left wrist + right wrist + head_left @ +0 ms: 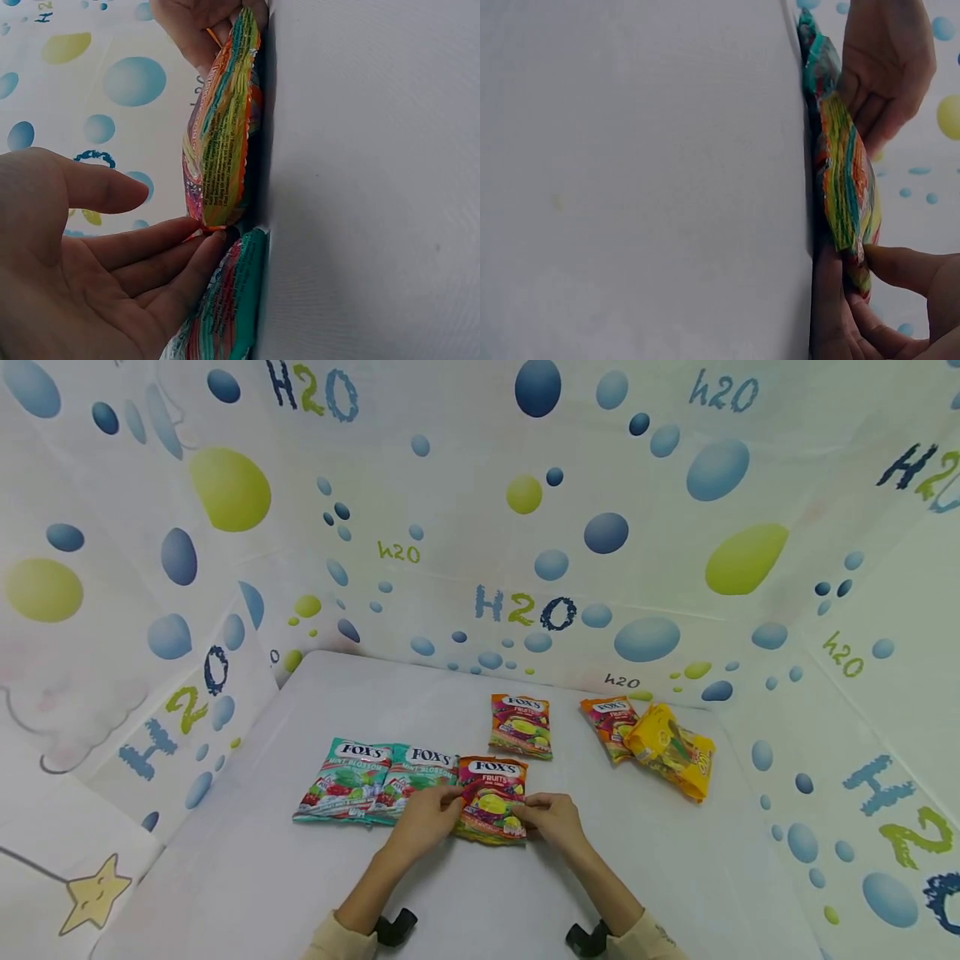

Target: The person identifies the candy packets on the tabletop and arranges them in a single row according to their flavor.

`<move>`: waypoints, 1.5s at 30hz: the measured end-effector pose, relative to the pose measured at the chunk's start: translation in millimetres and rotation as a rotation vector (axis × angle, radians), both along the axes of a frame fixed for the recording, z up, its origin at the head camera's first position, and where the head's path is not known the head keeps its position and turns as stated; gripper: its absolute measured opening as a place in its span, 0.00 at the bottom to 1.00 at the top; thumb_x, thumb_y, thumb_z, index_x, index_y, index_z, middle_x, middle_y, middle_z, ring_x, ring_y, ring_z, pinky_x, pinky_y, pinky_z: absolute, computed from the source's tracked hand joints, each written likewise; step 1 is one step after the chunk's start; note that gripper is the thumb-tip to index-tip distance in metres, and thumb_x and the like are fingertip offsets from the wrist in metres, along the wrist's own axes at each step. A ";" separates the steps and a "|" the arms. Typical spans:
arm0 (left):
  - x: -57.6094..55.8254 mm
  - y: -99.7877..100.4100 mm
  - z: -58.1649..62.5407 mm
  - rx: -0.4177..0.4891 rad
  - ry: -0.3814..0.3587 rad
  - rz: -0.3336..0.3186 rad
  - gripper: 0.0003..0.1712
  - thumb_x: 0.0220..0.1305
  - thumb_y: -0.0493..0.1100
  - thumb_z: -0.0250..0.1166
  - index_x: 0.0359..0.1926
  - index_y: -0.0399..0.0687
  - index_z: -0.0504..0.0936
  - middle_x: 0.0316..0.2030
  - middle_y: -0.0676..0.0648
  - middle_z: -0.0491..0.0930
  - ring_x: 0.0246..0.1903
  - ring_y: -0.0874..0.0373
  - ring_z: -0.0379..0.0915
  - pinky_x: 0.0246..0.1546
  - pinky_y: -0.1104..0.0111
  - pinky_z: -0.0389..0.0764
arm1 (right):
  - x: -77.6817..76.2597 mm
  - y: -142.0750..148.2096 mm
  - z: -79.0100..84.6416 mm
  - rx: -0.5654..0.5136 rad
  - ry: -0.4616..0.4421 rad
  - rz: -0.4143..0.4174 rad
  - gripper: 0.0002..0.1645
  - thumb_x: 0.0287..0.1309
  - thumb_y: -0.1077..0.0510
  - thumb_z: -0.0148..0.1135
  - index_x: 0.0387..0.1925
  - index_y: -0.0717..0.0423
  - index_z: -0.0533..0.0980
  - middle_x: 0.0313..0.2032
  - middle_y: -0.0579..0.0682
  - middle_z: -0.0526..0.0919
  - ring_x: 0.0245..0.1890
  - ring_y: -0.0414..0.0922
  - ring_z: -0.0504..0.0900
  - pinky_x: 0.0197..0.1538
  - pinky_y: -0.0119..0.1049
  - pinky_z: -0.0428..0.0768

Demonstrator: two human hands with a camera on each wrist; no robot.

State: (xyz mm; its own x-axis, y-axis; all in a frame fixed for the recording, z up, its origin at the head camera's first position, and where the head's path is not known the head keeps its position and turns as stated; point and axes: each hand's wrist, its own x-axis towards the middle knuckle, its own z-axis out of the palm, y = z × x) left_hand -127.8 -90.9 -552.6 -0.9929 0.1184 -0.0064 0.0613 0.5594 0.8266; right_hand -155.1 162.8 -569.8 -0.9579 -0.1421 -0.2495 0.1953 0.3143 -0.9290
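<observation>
A red Fox's Fruits candy bag [491, 797] lies face up on the white table between both hands. My left hand [426, 820] touches its left edge; in the left wrist view the fingers [161, 259] are extended against the bag's side and the thumb stands apart from it. At the bag's right edge, my right hand [555, 820] pinches the corner, thumb on top and fingers underneath, as the right wrist view shows. Two teal Fox's Mint Blossom bags lie in a row on the left, the outer one [347, 781] overlapping the inner one [415, 770], which the left hand partly covers.
Behind the hands lies another red Fox's Fruits bag [521, 727]. Farther right, a third red bag [609, 724] is partly under a yellow candy bag [671, 752]. A white sheet printed with blue and green drops [551, 565] hangs behind the table and along its sides.
</observation>
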 end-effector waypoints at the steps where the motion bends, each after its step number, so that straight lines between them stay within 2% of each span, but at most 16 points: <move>1: -0.1 0.6 -0.1 -0.006 0.003 0.000 0.19 0.75 0.45 0.62 0.58 0.39 0.85 0.46 0.45 0.88 0.42 0.57 0.83 0.40 0.63 0.85 | -0.5 0.4 0.0 0.001 0.000 0.007 0.21 0.63 0.51 0.74 0.44 0.68 0.84 0.36 0.56 0.90 0.32 0.46 0.90 0.34 0.38 0.89; 12: 0.6 2.0 4.1 -0.030 -0.006 -0.012 0.20 0.75 0.45 0.62 0.59 0.37 0.85 0.45 0.44 0.88 0.43 0.54 0.84 0.41 0.61 0.86 | -3.5 1.4 4.4 0.118 0.013 0.075 0.21 0.63 0.49 0.74 0.41 0.65 0.85 0.33 0.53 0.90 0.29 0.45 0.88 0.31 0.39 0.88; 16: 0.0 0.4 5.4 -0.034 0.013 -0.028 0.19 0.75 0.44 0.62 0.57 0.36 0.85 0.46 0.43 0.88 0.45 0.51 0.85 0.44 0.58 0.86 | -3.0 1.9 9.6 0.132 0.015 0.094 0.20 0.63 0.50 0.73 0.41 0.66 0.85 0.32 0.53 0.90 0.29 0.46 0.89 0.31 0.40 0.89; 21: -0.9 1.3 5.6 -0.048 0.039 -0.015 0.17 0.75 0.44 0.62 0.55 0.37 0.86 0.47 0.42 0.88 0.50 0.46 0.85 0.49 0.52 0.86 | -4.3 3.3 10.8 0.143 0.020 0.107 0.20 0.62 0.51 0.74 0.42 0.67 0.84 0.30 0.53 0.90 0.27 0.47 0.89 0.30 0.41 0.88; 28: -2.5 1.5 9.6 -0.064 0.038 -0.017 0.18 0.75 0.44 0.62 0.55 0.36 0.85 0.48 0.41 0.88 0.50 0.45 0.84 0.50 0.51 0.86 | -6.8 6.2 11.0 0.166 0.040 0.127 0.23 0.61 0.50 0.75 0.44 0.67 0.84 0.30 0.52 0.90 0.27 0.47 0.89 0.30 0.40 0.88; 33: -4.4 1.0 17.5 -0.074 0.005 -0.003 0.20 0.75 0.46 0.62 0.58 0.37 0.84 0.51 0.40 0.87 0.53 0.43 0.83 0.52 0.50 0.85 | -8.4 10.6 14.0 0.196 0.076 0.113 0.22 0.61 0.49 0.75 0.44 0.65 0.84 0.30 0.50 0.90 0.27 0.46 0.89 0.31 0.40 0.87; 39: -9.5 -1.0 25.3 -0.091 -0.027 0.010 0.22 0.76 0.48 0.61 0.61 0.39 0.83 0.54 0.41 0.86 0.56 0.43 0.82 0.56 0.49 0.83 | -16.0 15.2 19.7 0.241 0.107 0.057 0.17 0.63 0.50 0.74 0.43 0.60 0.86 0.29 0.48 0.89 0.28 0.45 0.88 0.31 0.37 0.86; 45: -20.2 -3.1 29.6 -0.106 0.001 0.011 0.21 0.76 0.48 0.62 0.61 0.40 0.83 0.54 0.42 0.86 0.56 0.44 0.82 0.56 0.48 0.83 | -30.0 21.2 33.6 0.194 0.152 -0.004 0.13 0.64 0.53 0.72 0.41 0.60 0.86 0.30 0.53 0.90 0.30 0.50 0.90 0.35 0.45 0.89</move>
